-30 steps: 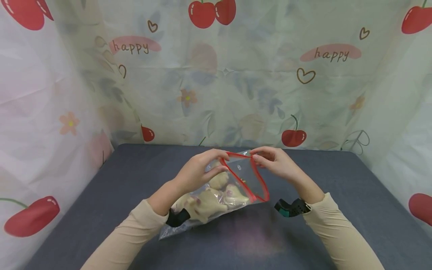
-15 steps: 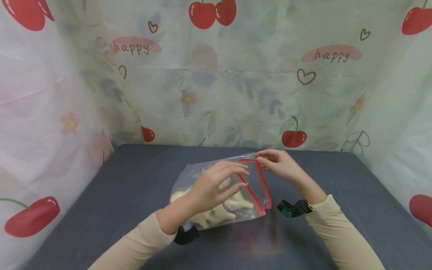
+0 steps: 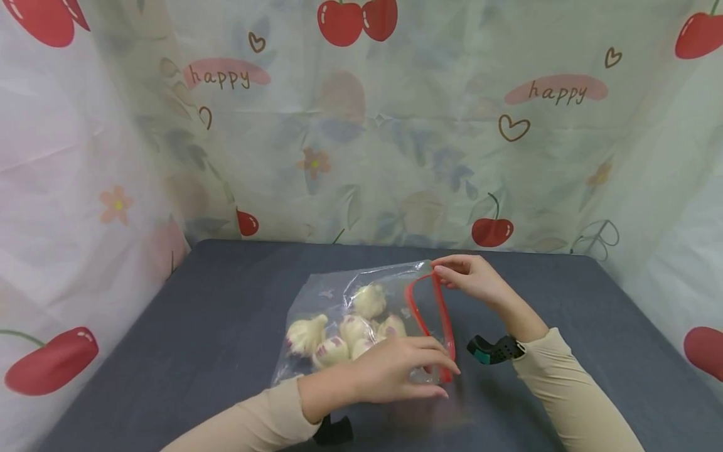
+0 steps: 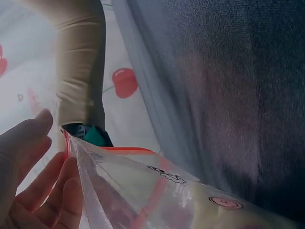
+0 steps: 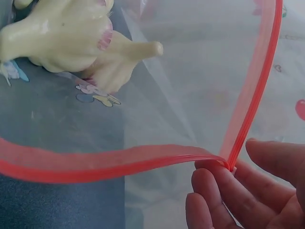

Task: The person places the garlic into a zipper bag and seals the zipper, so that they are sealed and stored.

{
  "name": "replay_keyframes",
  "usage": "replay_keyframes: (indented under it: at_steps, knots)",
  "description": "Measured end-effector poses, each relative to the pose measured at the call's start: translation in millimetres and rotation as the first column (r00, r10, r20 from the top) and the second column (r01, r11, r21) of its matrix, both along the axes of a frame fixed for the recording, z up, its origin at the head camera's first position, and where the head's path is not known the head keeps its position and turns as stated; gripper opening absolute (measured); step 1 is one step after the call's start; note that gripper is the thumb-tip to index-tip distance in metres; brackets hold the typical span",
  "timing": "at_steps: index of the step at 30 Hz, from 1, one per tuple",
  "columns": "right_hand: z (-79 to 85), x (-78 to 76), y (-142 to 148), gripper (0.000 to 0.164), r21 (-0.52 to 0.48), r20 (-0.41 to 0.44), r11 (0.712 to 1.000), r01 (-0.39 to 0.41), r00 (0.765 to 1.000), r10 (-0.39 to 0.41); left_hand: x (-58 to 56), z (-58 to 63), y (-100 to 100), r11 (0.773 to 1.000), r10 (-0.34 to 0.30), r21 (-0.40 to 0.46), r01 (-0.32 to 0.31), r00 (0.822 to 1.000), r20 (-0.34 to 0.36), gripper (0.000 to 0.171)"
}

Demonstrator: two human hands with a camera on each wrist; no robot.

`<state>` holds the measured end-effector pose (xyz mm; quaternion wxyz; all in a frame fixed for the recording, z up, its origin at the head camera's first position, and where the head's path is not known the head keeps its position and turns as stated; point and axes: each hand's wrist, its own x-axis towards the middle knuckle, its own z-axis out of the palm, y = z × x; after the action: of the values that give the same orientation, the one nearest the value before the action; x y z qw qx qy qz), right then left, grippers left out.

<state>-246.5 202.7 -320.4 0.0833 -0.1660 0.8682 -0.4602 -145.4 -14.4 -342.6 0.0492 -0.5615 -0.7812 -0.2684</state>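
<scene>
A clear zip-lock bag with a red seal lies tilted across the middle of the table. Several garlic bulbs show through its plastic, and its mouth gapes toward the right. My right hand pinches the far corner of that mouth; the right wrist view has the red seal meeting at the fingers. At the near corner is my left hand, fingers extended and thumb apart. In the left wrist view its fingers touch the bag's edge. The left forearm and hand hide some of the bulbs.
A dark grey table stands beneath the bag. Patterned curtains with cherries enclose it at the back and both sides. Each wrist wears a black band, the right one partly green.
My left hand has let go of the bag's upper edge and moved nearer and right to the lower corner. The bag has shifted and spread flatter, showing more bulbs. My right hand keeps its corner.
</scene>
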Motion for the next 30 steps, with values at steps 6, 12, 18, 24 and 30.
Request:
replay_keyframes:
  at_steps: [6,12,18,24,30]
  knots:
    - [-7.7,-3.8,4,0.046,0.017,0.010,0.998,0.057,0.998,-0.057,2.9,-6.1,-1,0.999,0.016,-0.032,-0.019,0.996,-0.091,0.024]
    - [-18.1,-7.9,9,0.048,0.007,0.028,0.992,0.127,0.991,-0.128,6.9,-15.2,-6,0.997,0.028,-0.071,-0.036,0.993,-0.119,0.016]
    - [-28.2,-12.2,17,0.046,0.001,0.080,0.982,0.189,0.979,-0.188,9.8,-20.8,-12,0.996,0.015,-0.084,-0.016,1.000,-0.009,0.020]
    - [-36.3,-15.8,20,0.041,0.024,0.104,0.972,0.233,0.967,-0.234,8.2,-20.8,-15,0.990,0.005,-0.138,0.025,0.977,0.215,0.022]
    - [-46.2,-19.8,26,0.037,0.021,0.140,0.972,0.234,0.962,-0.235,7.8,-24.5,-19,0.985,0.020,-0.169,0.023,0.968,0.252,0.016]
